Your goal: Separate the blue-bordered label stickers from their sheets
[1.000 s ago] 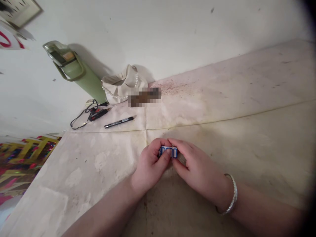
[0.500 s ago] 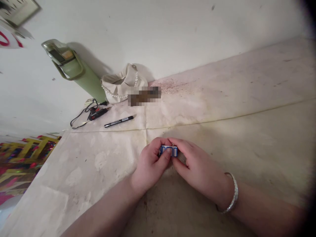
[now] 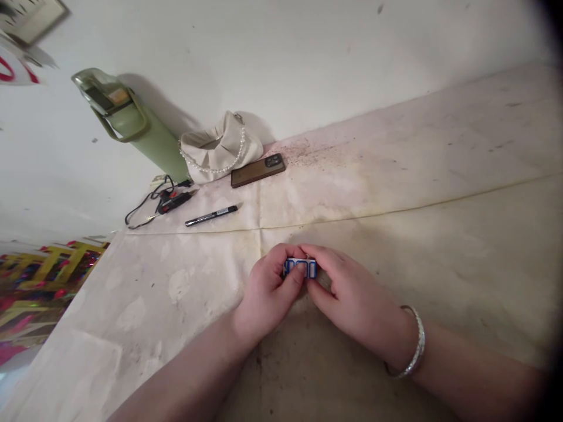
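Note:
A small blue-and-white block-shaped item (image 3: 312,269), perhaps a little box, is held between both hands above the cloth. My left hand (image 3: 269,290) is closed on its left end, the thumb lying across the front face. On the other end, the fingertips and thumb of my right hand (image 3: 354,293) pinch it; a silver bangle circles that wrist. Fingers hide much of the item, so its exact kind cannot be told.
A pale stained cloth (image 3: 197,328) covers the table. Toward the wall are a black pen (image 3: 211,216), a corded black-and-red tool (image 3: 171,201), a phone (image 3: 257,171), a cream handbag (image 3: 220,149) and a tall green bottle (image 3: 152,138). Colourful goods (image 3: 48,275) stand beyond the left edge.
Both hands keep their hold on the small item, with hardly any movement. The phone, blurred out before, is now seen clearly.

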Available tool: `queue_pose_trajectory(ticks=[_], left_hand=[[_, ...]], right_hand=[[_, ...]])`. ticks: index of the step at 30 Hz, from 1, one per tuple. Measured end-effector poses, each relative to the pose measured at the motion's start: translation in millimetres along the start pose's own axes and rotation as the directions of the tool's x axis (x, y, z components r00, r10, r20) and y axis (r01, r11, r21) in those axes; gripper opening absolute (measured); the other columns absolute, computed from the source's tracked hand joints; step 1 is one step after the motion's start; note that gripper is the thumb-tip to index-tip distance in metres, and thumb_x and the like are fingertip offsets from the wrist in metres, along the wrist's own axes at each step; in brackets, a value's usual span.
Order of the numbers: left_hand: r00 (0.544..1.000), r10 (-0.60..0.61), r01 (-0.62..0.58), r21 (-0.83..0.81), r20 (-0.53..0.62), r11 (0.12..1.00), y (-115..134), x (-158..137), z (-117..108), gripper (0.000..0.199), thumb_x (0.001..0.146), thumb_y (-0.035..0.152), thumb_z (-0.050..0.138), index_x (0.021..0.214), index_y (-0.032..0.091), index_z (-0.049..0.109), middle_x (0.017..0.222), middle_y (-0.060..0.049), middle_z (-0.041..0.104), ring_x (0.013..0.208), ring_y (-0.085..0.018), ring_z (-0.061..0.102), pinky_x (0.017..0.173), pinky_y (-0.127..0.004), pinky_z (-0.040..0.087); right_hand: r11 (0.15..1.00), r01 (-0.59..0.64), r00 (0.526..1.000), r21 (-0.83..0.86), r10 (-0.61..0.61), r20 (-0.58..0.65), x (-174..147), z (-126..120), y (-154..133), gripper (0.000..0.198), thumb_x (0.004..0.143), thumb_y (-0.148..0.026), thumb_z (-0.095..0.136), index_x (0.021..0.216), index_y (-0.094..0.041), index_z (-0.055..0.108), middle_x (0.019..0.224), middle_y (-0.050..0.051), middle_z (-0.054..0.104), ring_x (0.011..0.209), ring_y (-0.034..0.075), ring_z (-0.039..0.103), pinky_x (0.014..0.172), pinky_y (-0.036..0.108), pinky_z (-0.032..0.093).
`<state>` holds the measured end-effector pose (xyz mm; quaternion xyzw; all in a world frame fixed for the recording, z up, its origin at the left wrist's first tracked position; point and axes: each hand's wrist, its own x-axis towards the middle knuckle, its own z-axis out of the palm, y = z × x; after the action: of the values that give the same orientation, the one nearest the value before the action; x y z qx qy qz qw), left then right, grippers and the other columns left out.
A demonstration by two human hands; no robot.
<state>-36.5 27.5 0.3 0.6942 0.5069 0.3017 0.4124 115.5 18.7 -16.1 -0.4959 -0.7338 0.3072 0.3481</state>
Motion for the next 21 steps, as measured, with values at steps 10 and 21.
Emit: queue_pose_trajectory(ticks=[10,21], left_hand=[[1.0,-0.028,0.028,-0.008,0.003,1.0,1.4,0.0,0.5,0.009,0.089,0.024,0.047,0.092,0.019,0.054,0.079,0.0,0.058,0.07,-0.012,0.052,0.064,-0.023,0.042],[1.0,-0.013,0.013,0.01,0.004,1.0,0.7,0.1,0.8,0.008,0.09,0.023,0.047,0.092,0.019,0.054,0.079,0.001,0.057,0.07,-0.012,0.052,0.064,-0.024,0.042]], right_hand=[[1.0,-0.017,1.0,0.002,0.017,0.014,0.0,-1.4,-1.0,0.036,0.08,-0.012,0.05,0.114,-0.018,0.055,0.109,0.008,0.066,0.098,0.024,0.061,0.087,0.042,0.049],[1.0,-0.004,1.0,0.001,0.004,0.007,0.6,-1.8,0.1,0.036,0.079,-0.011,0.049,0.113,-0.02,0.055,0.11,0.008,0.066,0.098,0.024,0.061,0.086,0.043,0.05]])
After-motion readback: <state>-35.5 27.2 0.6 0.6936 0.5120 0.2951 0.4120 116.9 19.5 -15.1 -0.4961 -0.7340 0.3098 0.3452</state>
